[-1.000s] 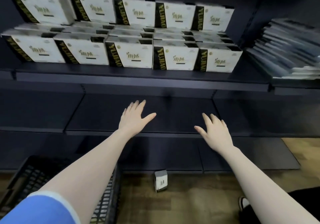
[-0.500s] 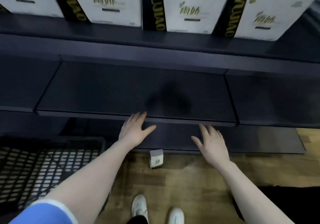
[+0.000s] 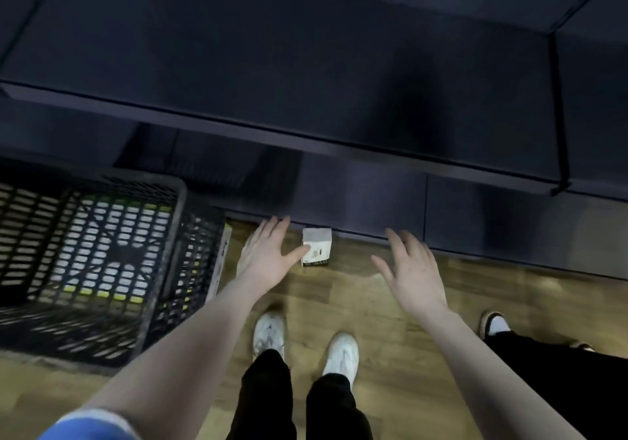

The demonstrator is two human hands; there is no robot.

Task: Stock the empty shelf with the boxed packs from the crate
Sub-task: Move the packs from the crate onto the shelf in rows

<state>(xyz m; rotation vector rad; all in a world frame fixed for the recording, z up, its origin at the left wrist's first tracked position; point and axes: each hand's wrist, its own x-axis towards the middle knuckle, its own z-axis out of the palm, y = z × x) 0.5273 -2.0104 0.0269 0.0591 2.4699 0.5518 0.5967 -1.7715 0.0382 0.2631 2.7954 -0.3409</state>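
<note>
Down on the brown wood-plank floor, a single small white boxed pack with dark print on its face lay against the foot of the dark navy metal shelving unit. Both hands were stretched forward over the floor with fingers straight and spread, holding nothing. The left hand hovered just left of the boxed pack, its thumb reaching toward the pack's lower left corner; whether the thumb actually touched the pack could not be told, since the picture was blurred there. The right hand hung to the right of the pack, palm down, clearly apart from it, with its fingertips over the edge of the shelving's base.

The black plastic lattice crate sat on the floor to the left, beside the left forearm. Through its mesh bottom showed pale and yellow-green patches, too blurred to identify. A thin pale strip stood between the crate's right wall and the left hand.

The wide dark shelf board above carried nothing in the visible part. Below the arms stood two white sneakers under black trouser legs. A blue short sleeve with a white hem covered the left upper arm. At the right edge another person's dark shoe with a white sock and black trouser leg were visible.
</note>
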